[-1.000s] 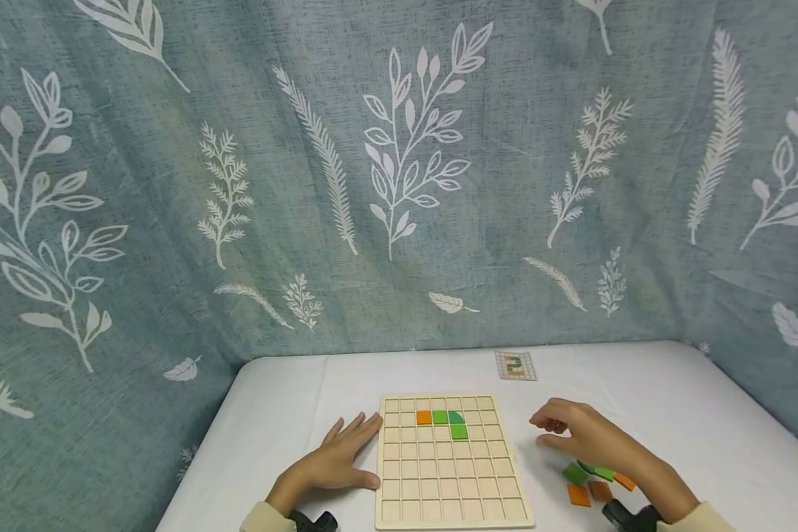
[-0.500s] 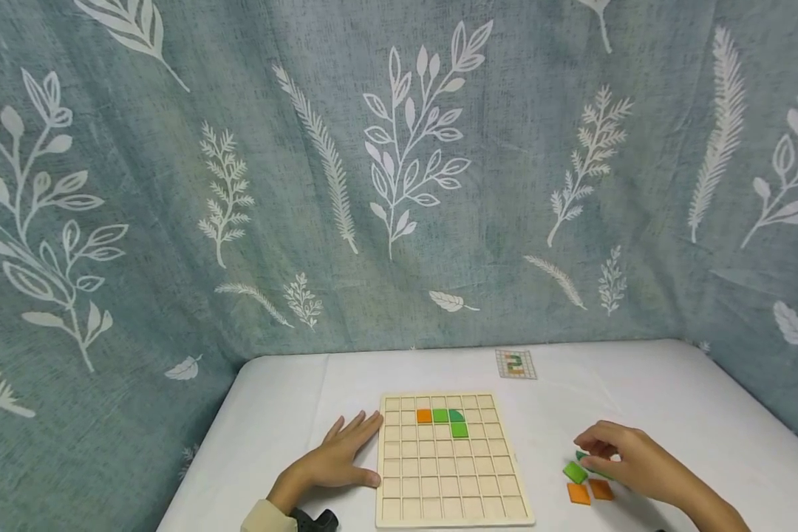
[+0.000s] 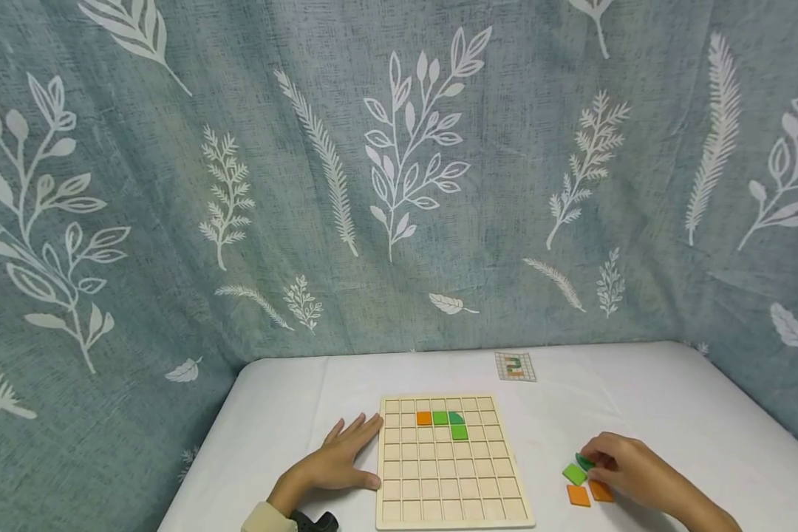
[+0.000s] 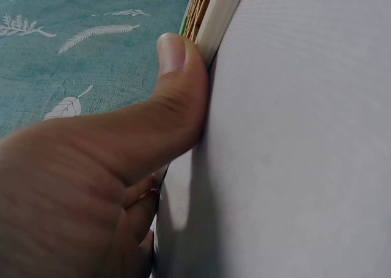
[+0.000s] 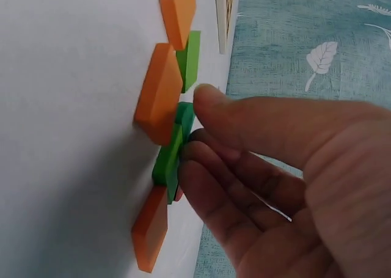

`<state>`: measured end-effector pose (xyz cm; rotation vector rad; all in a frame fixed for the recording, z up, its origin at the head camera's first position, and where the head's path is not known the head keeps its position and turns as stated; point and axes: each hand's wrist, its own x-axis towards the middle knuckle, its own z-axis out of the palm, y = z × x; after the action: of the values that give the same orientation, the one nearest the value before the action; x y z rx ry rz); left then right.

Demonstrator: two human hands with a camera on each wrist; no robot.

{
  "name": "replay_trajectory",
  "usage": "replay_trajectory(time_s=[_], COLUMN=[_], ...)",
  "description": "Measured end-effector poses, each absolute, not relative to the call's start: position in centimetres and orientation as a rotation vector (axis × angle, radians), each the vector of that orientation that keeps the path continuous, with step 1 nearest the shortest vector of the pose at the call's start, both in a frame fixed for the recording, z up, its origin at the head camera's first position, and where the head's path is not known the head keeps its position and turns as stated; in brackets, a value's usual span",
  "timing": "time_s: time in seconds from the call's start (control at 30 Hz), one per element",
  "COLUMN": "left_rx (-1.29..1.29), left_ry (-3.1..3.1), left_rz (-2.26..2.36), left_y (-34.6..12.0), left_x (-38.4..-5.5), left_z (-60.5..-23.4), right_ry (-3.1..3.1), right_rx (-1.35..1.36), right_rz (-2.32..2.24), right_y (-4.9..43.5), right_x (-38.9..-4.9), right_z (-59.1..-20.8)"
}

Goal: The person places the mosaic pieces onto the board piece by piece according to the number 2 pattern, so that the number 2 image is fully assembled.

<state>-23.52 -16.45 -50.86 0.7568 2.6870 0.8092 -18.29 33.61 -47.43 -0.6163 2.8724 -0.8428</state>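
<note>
My left hand (image 3: 339,458) lies with fingers spread at the left edge of a wooden grid board (image 3: 417,510); its thumb touches the board's side in the left wrist view. My right hand (image 3: 628,469) is over loose tiles on the right, thumb and fingers bent and apart around a dark green rounded tile (image 3: 584,462). In the right wrist view that dark green tile (image 5: 185,112) is just beyond the fingertips; whether they touch it is unclear. Nearby are a light green tile (image 3: 575,474) and orange tiles (image 3: 578,496). Another light green tile (image 5: 168,159) shows only in the right wrist view.
On the board sit an orange square (image 3: 424,418), light green squares (image 3: 440,418) and a dark green rounded tile (image 3: 457,418). A small pattern card (image 3: 515,366) lies at the back of the white table (image 3: 292,399). A leaf-print curtain (image 3: 399,295) hangs behind.
My right hand has moved right and down from beside the board to the loose tiles, covering some of them. My left hand and the tiles on the board stay in place.
</note>
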Motion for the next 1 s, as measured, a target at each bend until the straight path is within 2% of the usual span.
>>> replay_trajectory(time_s=[0.77, 1.0], left_rx=[0.78, 0.789], left_ry=[2.68, 2.684], left_rz=[0.804, 0.802], left_y=[-16.8, -16.7], left_x=[-23.5, -23.7], left_z=[-51.3, -51.2], right_ry=[2.972, 2.972], right_rx=[-0.334, -0.541], right_rz=[-0.606, -0.716], right_y=[31.5, 31.5], right_x=[-19.3, -19.3], right_z=[-47.8, -47.4])
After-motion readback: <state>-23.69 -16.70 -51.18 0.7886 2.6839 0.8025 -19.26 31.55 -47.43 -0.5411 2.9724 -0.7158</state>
